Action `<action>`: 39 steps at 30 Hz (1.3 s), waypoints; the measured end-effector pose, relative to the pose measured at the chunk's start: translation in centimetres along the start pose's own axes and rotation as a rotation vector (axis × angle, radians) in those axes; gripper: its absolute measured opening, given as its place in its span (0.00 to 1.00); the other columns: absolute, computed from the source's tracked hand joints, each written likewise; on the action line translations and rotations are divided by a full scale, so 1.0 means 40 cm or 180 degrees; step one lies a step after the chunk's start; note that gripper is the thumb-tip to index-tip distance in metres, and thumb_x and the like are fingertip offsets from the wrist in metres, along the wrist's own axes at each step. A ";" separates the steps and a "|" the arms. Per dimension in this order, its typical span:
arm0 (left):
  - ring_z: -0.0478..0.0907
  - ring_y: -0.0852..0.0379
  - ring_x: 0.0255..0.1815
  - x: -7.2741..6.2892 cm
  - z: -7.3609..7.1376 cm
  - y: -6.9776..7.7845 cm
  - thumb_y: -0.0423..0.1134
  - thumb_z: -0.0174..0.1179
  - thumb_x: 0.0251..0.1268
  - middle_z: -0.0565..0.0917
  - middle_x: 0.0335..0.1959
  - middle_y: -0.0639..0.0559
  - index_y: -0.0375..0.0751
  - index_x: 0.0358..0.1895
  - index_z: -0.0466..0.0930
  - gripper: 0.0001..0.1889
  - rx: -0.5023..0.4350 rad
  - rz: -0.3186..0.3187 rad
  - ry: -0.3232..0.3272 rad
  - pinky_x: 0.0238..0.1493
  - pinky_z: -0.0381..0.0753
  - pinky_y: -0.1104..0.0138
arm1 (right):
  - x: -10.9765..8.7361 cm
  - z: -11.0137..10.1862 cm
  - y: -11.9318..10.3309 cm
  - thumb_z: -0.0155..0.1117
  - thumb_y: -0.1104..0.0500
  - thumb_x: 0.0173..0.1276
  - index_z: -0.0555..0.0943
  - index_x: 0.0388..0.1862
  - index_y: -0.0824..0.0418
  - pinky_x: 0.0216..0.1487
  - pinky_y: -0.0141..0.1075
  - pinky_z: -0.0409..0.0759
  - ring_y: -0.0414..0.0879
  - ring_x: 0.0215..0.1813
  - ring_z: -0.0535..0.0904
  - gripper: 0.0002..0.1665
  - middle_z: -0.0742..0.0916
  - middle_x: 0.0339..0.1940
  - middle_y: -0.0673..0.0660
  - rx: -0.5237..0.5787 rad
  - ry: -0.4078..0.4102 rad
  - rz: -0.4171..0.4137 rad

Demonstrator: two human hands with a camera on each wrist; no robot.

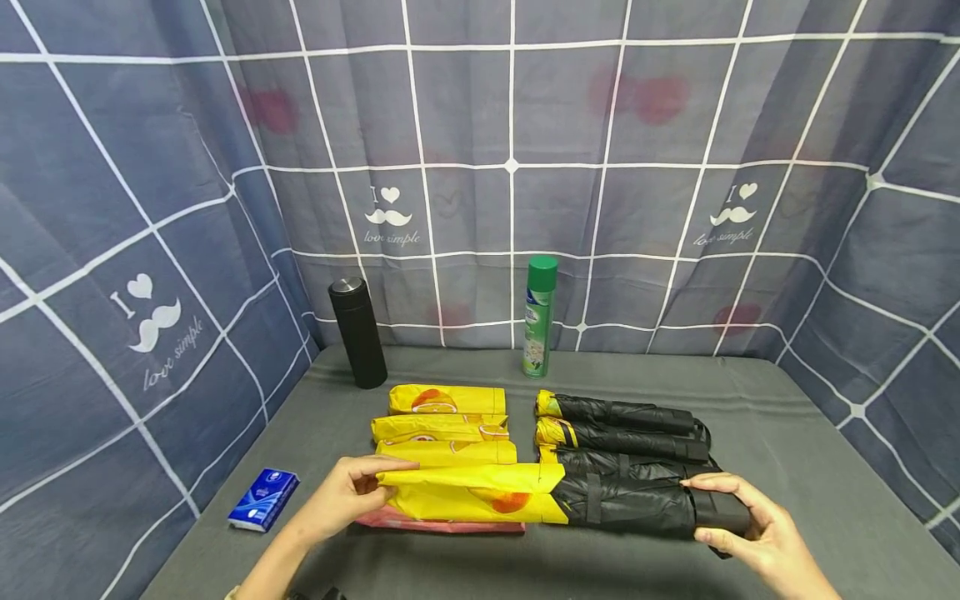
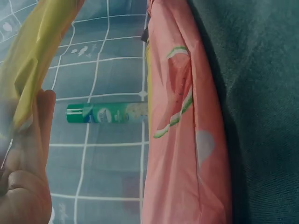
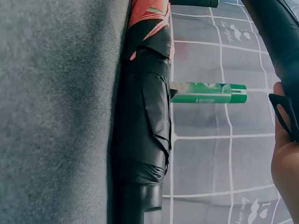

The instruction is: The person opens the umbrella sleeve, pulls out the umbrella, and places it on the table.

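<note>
My left hand pinches the left end of a yellow sleeve with an orange-fruit print. The sleeve meets a folded black umbrella; how far they overlap is hidden. My right hand grips the umbrella's black handle end, thumb in front and fingers behind. Below the held pair lies a pink sleeve with watermelon print, mostly covered in the head view. A black umbrella with a pink end lies on the cloth in the right wrist view.
Several yellow sleeves lie stacked behind, left of several folded black umbrellas. A black flask and a green spray can stand at the back. A blue tissue pack lies left on the grey cloth.
</note>
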State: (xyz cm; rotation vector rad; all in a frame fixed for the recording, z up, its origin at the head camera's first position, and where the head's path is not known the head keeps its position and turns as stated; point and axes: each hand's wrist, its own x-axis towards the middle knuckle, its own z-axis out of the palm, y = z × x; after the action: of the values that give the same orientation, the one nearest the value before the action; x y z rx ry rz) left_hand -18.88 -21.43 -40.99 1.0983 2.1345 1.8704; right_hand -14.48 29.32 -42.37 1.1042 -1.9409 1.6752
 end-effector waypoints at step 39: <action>0.74 0.60 0.45 -0.112 -0.010 -0.074 0.18 0.49 0.63 0.75 0.55 0.52 0.31 0.66 0.65 0.26 -0.0667 -0.0100 -0.0191 0.42 0.78 0.68 | -0.105 -0.069 0.042 0.67 0.83 0.44 0.74 0.52 0.74 0.52 0.22 0.69 0.35 0.56 0.73 0.32 0.82 0.51 0.53 -0.0726 -0.0277 0.0580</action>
State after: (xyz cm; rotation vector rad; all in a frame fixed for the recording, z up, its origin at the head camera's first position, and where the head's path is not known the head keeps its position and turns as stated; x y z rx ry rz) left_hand -17.10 -24.23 -45.20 1.0550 1.8622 1.9665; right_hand -13.66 33.31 -45.75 0.9534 -2.2818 1.4653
